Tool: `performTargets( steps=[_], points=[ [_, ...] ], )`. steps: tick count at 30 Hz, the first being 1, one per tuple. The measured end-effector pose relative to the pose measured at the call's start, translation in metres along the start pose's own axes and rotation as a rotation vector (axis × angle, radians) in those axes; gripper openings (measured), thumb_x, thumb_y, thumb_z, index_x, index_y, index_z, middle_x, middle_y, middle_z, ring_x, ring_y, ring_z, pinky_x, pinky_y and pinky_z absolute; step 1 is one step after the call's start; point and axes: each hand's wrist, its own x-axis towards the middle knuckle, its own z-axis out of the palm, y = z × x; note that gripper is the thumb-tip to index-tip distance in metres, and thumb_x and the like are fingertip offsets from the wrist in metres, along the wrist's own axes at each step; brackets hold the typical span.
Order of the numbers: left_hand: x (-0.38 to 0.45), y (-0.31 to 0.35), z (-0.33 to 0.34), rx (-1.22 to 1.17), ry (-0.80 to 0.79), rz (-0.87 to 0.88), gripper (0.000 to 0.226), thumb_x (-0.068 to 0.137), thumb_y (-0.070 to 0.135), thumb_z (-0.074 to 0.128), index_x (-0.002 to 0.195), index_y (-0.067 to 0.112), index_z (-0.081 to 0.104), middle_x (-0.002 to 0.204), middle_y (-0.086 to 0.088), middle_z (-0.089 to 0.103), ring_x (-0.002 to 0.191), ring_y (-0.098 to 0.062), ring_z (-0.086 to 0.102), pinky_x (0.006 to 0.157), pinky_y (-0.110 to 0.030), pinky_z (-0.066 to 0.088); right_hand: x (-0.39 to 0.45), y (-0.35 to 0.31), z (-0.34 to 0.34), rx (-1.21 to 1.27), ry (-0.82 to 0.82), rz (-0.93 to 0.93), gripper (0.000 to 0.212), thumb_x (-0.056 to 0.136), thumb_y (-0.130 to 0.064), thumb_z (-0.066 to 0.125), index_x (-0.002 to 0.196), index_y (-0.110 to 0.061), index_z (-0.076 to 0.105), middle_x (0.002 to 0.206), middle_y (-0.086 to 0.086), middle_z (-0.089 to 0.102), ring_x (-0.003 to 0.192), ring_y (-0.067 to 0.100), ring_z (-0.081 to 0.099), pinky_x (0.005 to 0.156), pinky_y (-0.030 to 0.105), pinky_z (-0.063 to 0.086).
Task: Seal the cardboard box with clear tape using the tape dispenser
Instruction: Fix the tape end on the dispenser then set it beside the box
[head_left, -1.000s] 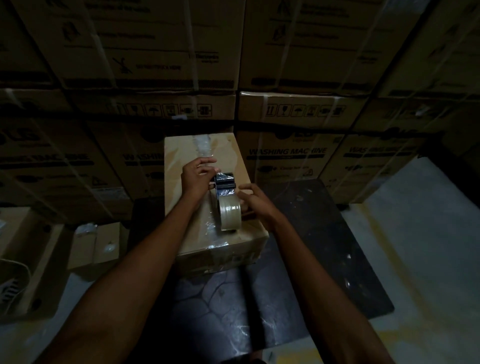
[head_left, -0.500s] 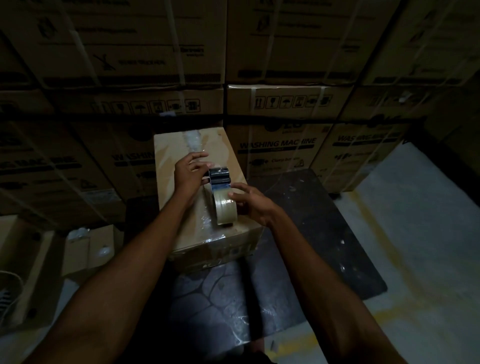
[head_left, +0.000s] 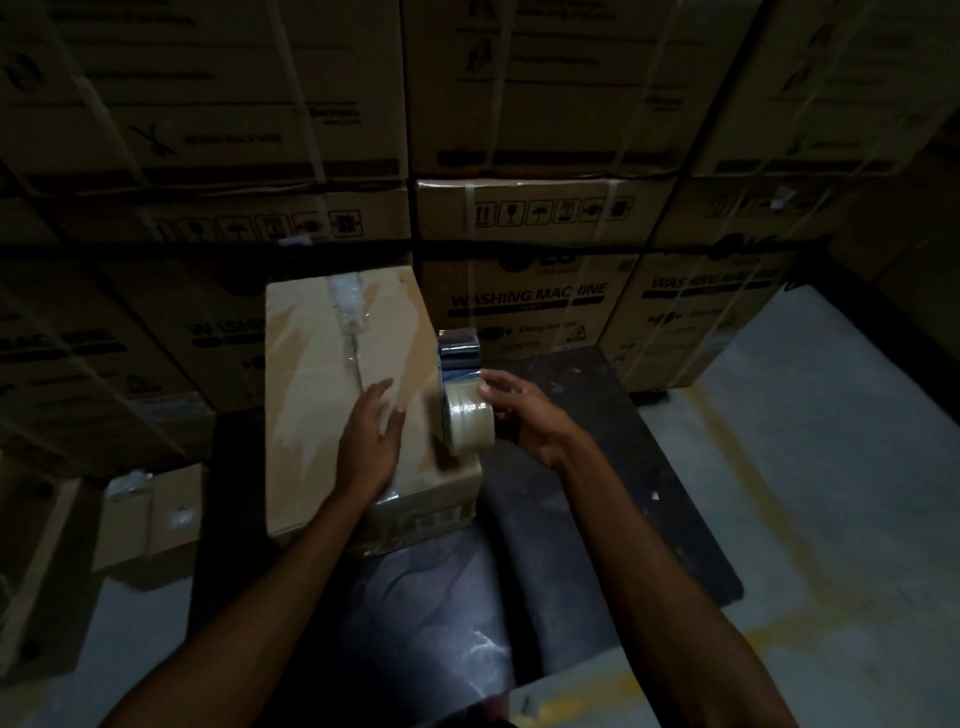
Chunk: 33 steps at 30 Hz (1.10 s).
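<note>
Tan box (head_left: 332, 415), crinkled clear tape along far seam; left hand (head_left: 370, 441) flat, fingers spread; right hand (head_left: 524, 415) fingers grip dispenser (head_left: 464, 405) at box's right edge.

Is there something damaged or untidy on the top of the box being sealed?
Yes. The clear tape at the far end of the cardboard box looks crumpled, not flat, and it stops partway, leaving the seam bare toward the left hand.

stacked carton (head_left: 530, 306) | "WASHING MACHINE" | handling pictograms on carton above (head_left: 550, 210)
</note>
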Motion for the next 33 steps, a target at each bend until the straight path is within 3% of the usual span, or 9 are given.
performTargets(
  steps=[3,7,11,14,16,20,23,29,33],
  points=[
    [-0.012,-0.008,0.016,0.378,-0.171,0.087,0.062,0.107,0.056,0.047,0.164,0.036,0.035,0.176,-0.004,0.026,0.159,-0.034,0.029,0.129,-0.056,0.024,-0.001,0.001,-0.035,-0.019,0.075,-0.007,0.020,0.098,-0.017,0.066,0.116,-0.026,0.067,0.112,0.006,0.070,0.098,0.025,0.064,0.092,0.046,0.048],
    [-0.023,-0.010,0.025,0.739,-0.283,0.135,0.077,0.101,0.077,0.025,0.168,0.042,0.011,0.179,-0.001,0.009,0.165,-0.032,0.009,0.131,-0.055,0.006,0.006,0.017,-0.069,-0.055,0.147,0.025,0.024,0.097,-0.023,0.069,0.120,-0.027,0.066,0.117,0.011,0.070,0.103,0.029,0.065,0.090,0.048,0.050],
    [-0.021,-0.007,0.026,0.802,-0.265,0.096,0.084,0.095,0.085,0.018,0.168,0.045,0.007,0.179,0.000,0.007,0.165,-0.033,0.009,0.131,-0.059,0.009,0.023,0.055,-0.091,-0.055,0.196,0.108,0.032,0.095,-0.027,0.072,0.125,-0.020,0.067,0.115,0.013,0.073,0.099,0.029,0.066,0.078,0.041,0.053],
    [-0.021,-0.005,0.028,0.830,-0.263,0.085,0.087,0.092,0.087,0.015,0.168,0.045,0.006,0.180,0.001,0.006,0.165,-0.033,0.009,0.131,-0.059,0.010,0.037,0.088,-0.099,-0.036,0.214,0.205,0.042,0.093,-0.030,0.073,0.131,-0.013,0.066,0.107,0.015,0.067,0.084,0.023,0.063,0.063,0.032,0.051],
    [-0.020,-0.004,0.029,0.841,-0.259,0.080,0.087,0.092,0.087,0.016,0.168,0.045,0.005,0.180,0.001,0.006,0.165,-0.032,0.008,0.131,-0.059,0.011,0.046,0.109,-0.103,-0.019,0.211,0.261,0.040,0.094,-0.030,0.072,0.129,-0.012,0.065,0.102,0.014,0.061,0.075,0.019,0.059,0.062,0.030,0.048],
    [-0.021,-0.004,0.031,0.866,-0.249,0.056,0.085,0.094,0.086,0.019,0.168,0.045,0.005,0.180,0.003,0.008,0.165,-0.031,0.010,0.131,-0.058,0.010,0.066,0.142,-0.108,-0.062,0.171,0.376,0.012,0.098,-0.031,0.066,0.101,-0.020,0.064,0.081,0.006,0.054,0.066,0.017,0.052,0.057,0.028,0.044],
    [-0.022,-0.004,0.031,0.879,-0.244,0.061,0.085,0.095,0.084,0.020,0.168,0.044,0.006,0.179,0.003,0.009,0.165,-0.031,0.010,0.131,-0.058,0.011,0.077,0.156,-0.110,-0.070,0.168,0.431,0.020,0.100,-0.030,0.063,0.083,-0.023,0.056,0.068,0.000,0.042,0.058,0.014,0.040,0.051,0.025,0.032],
    [-0.021,-0.009,0.033,0.884,-0.235,0.066,0.083,0.097,0.083,0.025,0.168,0.044,0.007,0.179,0.004,0.008,0.165,-0.030,0.009,0.131,-0.059,0.010,0.100,0.180,-0.116,-0.039,0.150,0.476,0.018,0.099,-0.032,0.063,0.087,-0.020,0.059,0.065,0.000,0.042,0.052,0.013,0.038,0.035,0.020,0.027],
    [-0.021,-0.009,0.034,0.890,-0.233,0.059,0.083,0.097,0.083,0.023,0.168,0.044,0.007,0.179,0.004,0.008,0.165,-0.029,0.009,0.131,-0.058,0.010,0.111,0.185,-0.117,-0.026,0.165,0.429,0.024,0.100,-0.033,0.063,0.083,-0.018,0.057,0.059,0.001,0.046,0.044,0.013,0.041,0.034,0.019,0.028]
  ],
)
